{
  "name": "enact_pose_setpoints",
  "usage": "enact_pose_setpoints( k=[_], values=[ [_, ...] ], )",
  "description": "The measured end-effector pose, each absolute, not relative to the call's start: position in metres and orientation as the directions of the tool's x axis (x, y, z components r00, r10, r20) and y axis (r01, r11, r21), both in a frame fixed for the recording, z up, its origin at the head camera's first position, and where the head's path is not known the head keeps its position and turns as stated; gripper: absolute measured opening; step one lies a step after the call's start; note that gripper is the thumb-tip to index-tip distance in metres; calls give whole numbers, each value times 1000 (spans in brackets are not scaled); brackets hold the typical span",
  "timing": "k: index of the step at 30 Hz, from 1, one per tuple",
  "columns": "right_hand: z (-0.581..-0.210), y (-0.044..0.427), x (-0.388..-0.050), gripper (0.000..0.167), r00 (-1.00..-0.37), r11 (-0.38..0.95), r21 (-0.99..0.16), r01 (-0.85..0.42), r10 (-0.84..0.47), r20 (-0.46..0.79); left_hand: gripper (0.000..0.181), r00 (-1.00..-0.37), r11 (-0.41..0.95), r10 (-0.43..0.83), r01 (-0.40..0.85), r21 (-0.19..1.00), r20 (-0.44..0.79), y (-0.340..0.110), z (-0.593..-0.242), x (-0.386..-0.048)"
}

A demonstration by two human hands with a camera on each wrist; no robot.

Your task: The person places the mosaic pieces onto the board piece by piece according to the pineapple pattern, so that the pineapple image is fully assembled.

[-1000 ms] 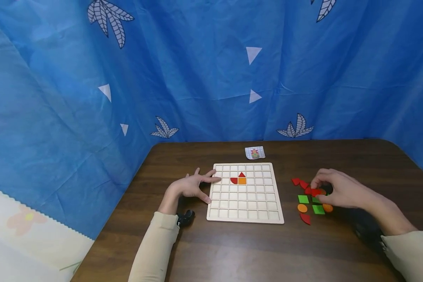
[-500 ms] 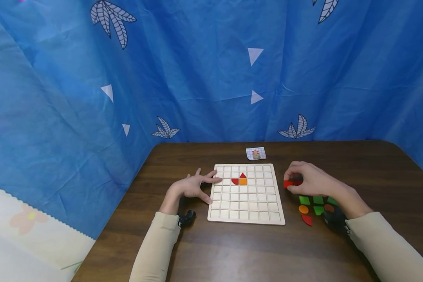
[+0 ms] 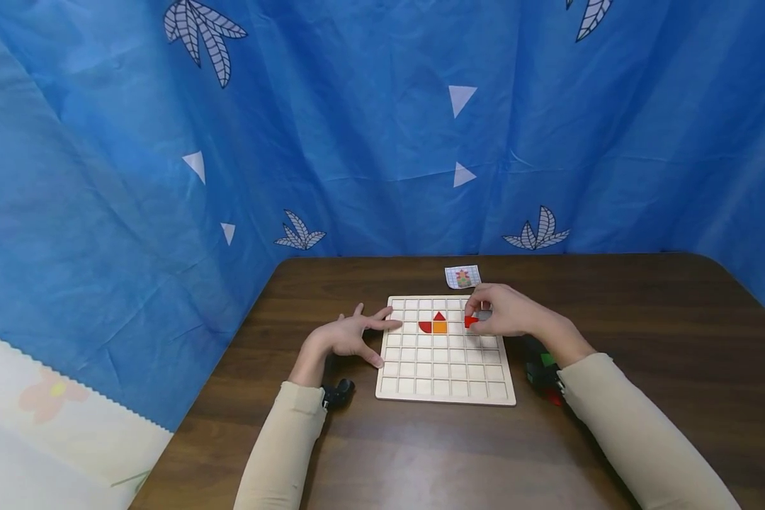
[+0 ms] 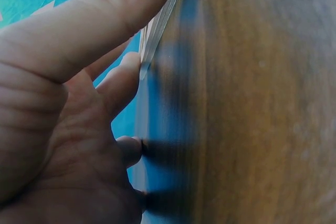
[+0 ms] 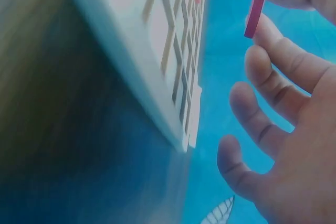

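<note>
Right of frame centre, right hand (image 3: pixel 506 312) pinches flat red piece (image 3: pixel 469 321), shape unclear, thumb-to-finger over pale wooden grid board (image 3: pixel 441 387), rightward of flat orange square (image 3: pixel 440 327), gap between; left hand (image 3: pixel 346 336), fingers spread, at board's left edge, farther from red piece.

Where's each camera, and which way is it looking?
Head: worn there, looking forward and down at the grid board; left hand, right hand and sleeves show.
Left wrist: worn there, facing that hand's work, thumb and fingers at the board's edge.
Right wrist: worn there, facing that hand, pinching a red piece.
Head and right wrist both show the board and red piece.
</note>
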State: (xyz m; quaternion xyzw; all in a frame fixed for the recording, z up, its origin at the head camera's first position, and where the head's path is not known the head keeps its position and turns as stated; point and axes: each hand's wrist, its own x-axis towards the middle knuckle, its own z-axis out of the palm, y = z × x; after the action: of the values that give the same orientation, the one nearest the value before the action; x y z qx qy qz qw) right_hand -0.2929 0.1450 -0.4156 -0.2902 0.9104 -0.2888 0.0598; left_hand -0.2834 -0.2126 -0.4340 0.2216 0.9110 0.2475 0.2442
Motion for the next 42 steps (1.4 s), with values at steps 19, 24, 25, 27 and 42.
enact_pose_setpoints(
  k=[19, 24, 25, 27, 42],
  values=[
    [-423, 107, -304, 13, -850, 794, -391, -466, -525, -54, 86, -796, 783, 511, 274, 558, -326, -211, -434, -282],
    [-421, 105, -303, 12, -853, 812, -365, -454, -515, -86, 85, -790, 778, 520, 282, 561, -325, -211, -433, -282],
    [-421, 105, -304, 13, -849, 811, -363, -459, -521, -89, 85, -789, 779, 521, 284, 559, -325, -211, -433, -282],
    [-420, 104, -304, 12, -842, 807, -359, -470, -532, -94, 85, -790, 778, 521, 283, 560, -324, -212, -433, -282],
    [-416, 121, -294, 12, -818, 728, -455, -514, -575, 4, 86, -775, 763, 544, 298, 574, -322, -215, -434, -282]
  ],
)
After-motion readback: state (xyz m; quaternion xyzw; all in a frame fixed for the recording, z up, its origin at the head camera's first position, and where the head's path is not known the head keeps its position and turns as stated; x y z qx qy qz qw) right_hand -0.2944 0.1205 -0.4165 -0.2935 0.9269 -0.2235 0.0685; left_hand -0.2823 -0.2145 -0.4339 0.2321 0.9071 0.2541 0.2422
